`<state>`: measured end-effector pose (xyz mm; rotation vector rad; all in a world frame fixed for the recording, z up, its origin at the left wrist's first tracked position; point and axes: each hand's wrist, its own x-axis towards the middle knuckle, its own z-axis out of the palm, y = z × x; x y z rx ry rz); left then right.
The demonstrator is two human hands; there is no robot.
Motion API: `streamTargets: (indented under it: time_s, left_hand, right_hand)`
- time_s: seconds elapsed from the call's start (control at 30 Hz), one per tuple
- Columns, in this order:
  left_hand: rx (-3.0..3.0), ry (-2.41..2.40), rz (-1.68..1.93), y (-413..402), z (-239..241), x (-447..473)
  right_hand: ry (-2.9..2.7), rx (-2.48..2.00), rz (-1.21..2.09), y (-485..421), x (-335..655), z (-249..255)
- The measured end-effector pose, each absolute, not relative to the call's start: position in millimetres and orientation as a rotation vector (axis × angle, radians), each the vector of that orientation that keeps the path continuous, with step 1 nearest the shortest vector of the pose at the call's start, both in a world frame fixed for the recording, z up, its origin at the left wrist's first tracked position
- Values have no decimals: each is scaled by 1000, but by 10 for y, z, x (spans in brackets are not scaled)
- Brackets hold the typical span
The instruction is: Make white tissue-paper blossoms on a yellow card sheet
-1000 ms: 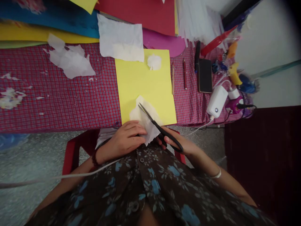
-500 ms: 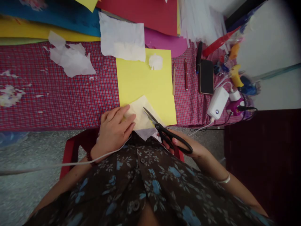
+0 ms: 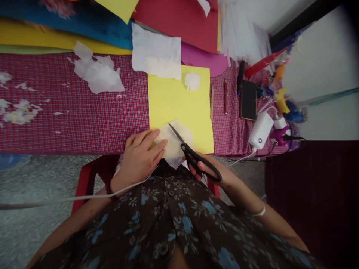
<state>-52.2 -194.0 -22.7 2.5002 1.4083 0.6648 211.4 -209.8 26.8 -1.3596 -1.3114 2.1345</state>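
Note:
My left hand lies with fingers together on the left edge of a thin white tissue sheet, pinning it at the near edge of a yellow paper sheet. My right hand is closed through the handles of black scissors. The blades are nearly closed and point up-left across the tissue. A small white tissue ball sits near the yellow sheet's far edge.
The red checked tablecloth carries torn white paper, white scraps at the left, a pencil, a red pen, a phone and a white charger. Coloured paper sheets lie at the back. A red chair is under me.
My left hand moved from gripping the tissue's lower part to lying flat on its left edge. The scissors shifted right then back over the tissue; the view tilted slightly.

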Motion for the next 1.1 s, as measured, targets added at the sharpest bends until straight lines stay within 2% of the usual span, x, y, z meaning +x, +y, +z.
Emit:
streamTargets:
  time_s: [0.53,0.73,1.0,1.1]
  left_hand:
    - [2448,1410,738,-1926,-223,-504]
    - [2297,1619,581,-1722,-102,-458]
    - [2321,1430,523,-1281,-65,-409]
    - [2257,1572,596,-1117,-70,-460]
  right_hand:
    - [-1082,-1380,2121,-2085,2097,215]
    - [-885,-1292,2030,-1982,2231,246]
    - [-1169,-1285,1974,-2099,2461,298]
    - [-1272,-1337,1952,-2213,2516,399]
